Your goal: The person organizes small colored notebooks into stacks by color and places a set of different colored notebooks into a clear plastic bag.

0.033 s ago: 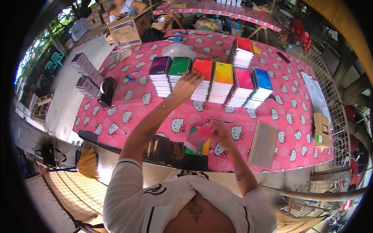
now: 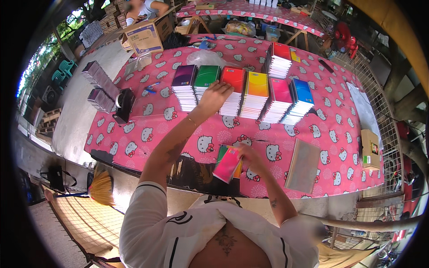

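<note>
Notebooks [image 2: 228, 163] gripped in right hand [image 2: 248, 156], left hand [image 2: 215, 96] on red stack [image 2: 232, 89]

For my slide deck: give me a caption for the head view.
Left hand reaches the red notebook stack while right hand holds several notebooks over the pink table.

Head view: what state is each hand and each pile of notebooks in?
Left hand: stretched out, resting on the red stack.
Right hand: gripping a small bundle of notebooks, tilted, above the table edge.
Purple stack, green stack, yellow stack, pink stack, blue stack: closed, piled side by side.
Grey board: lying flat.
</note>
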Available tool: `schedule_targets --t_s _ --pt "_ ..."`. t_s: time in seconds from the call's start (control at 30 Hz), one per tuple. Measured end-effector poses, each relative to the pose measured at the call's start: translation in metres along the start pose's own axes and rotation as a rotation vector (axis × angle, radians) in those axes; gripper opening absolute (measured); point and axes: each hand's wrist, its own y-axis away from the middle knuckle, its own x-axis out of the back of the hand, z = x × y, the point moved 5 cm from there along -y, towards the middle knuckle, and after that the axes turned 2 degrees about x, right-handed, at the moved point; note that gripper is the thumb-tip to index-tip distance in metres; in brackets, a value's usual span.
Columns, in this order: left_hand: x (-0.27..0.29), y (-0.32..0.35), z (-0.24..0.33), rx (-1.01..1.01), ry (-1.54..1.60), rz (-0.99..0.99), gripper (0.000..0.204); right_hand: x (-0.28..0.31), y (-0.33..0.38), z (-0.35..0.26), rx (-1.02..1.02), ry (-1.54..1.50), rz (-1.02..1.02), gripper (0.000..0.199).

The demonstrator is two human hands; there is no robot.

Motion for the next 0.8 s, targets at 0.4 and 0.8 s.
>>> schedule_targets --t_s 0.4,0.8 --pt "0.009 0.089 0.152 0.359 0.480 -0.672 0.041 0.069 -0.100 -0.059 0.141 0.559 0.499 0.033" --pt "0.029 0.051 -0.064 0.291 0.044 0.117 0.024 0.024 -0.201 -0.069 0.291 0.799 0.363 0.033"
